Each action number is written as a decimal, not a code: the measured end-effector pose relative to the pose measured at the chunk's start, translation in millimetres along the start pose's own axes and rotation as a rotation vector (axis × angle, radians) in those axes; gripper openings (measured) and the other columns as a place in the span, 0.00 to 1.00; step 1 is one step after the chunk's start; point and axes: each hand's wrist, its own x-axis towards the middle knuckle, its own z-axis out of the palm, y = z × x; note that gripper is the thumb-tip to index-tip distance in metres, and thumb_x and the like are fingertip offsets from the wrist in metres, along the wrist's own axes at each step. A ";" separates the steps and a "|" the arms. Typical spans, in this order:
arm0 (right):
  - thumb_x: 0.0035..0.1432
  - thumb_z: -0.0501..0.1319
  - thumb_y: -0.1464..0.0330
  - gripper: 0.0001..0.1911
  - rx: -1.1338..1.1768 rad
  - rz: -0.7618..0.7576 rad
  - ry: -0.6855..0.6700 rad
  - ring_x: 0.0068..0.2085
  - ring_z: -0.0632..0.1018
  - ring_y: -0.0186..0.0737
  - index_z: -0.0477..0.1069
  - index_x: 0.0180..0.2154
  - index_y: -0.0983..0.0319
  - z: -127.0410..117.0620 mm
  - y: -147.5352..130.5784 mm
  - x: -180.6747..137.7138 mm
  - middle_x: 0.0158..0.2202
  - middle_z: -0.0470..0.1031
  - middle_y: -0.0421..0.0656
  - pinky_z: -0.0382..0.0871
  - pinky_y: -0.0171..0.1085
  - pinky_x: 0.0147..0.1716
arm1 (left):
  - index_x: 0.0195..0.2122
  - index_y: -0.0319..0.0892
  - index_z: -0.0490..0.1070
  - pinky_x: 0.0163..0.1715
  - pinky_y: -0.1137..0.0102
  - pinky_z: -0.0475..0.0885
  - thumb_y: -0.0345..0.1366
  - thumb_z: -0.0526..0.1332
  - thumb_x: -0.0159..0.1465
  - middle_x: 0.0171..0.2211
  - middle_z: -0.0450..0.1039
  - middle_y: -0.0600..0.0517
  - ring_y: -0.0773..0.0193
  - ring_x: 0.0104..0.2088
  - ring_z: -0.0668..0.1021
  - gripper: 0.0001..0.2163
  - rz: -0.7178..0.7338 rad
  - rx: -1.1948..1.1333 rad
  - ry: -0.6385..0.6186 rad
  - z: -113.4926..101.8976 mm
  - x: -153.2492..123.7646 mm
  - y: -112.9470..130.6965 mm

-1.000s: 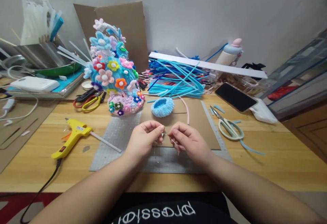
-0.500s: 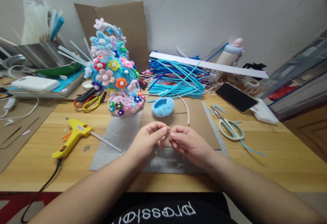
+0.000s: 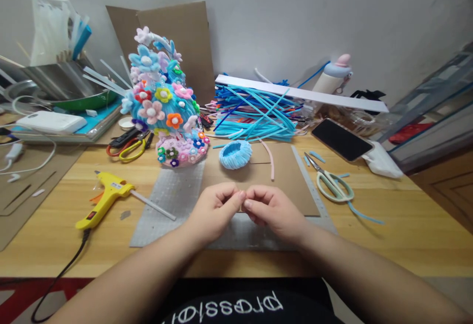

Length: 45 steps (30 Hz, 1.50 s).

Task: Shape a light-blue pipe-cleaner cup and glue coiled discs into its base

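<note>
My left hand [image 3: 219, 210] and my right hand [image 3: 274, 210] meet above the near part of the cardboard sheet [image 3: 295, 186], fingers curled and fingertips pinched together. Whatever lies between the fingertips is too small or too hidden to name. Just beyond them sits a small light-blue fuzzy bowl [image 3: 235, 156], its hollow tilted upward, untouched. To its right a pink pipe cleaner [image 3: 271, 162] curves across the cardboard. A grey cutting mat [image 3: 155, 223] lies under the sheet.
On the left are a yellow hot glue gun [image 3: 107, 200] with a glue stick, and a flower-covered pipe-cleaner piece [image 3: 162, 102]. Blue pipe cleaners [image 3: 258, 112] are heaped at the back. Scissors [image 3: 334, 186] and a phone [image 3: 342, 139] lie to the right.
Both hands have shifted slightly nearer to me, with the fingers curled in more. The fuzzy bowl and the tools have stayed where they were.
</note>
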 end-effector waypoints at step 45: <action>0.63 0.55 0.71 0.04 -0.927 -0.565 0.069 0.32 0.73 0.33 0.68 0.36 0.60 -21.9 -1.6 -2.0 0.31 0.74 0.41 0.64 0.32 0.32 | 0.25 0.34 0.73 0.21 0.78 0.64 0.34 0.70 0.51 0.20 0.70 0.55 0.76 0.18 0.69 0.08 -0.452 -0.678 -0.071 -9.6 8.3 -5.4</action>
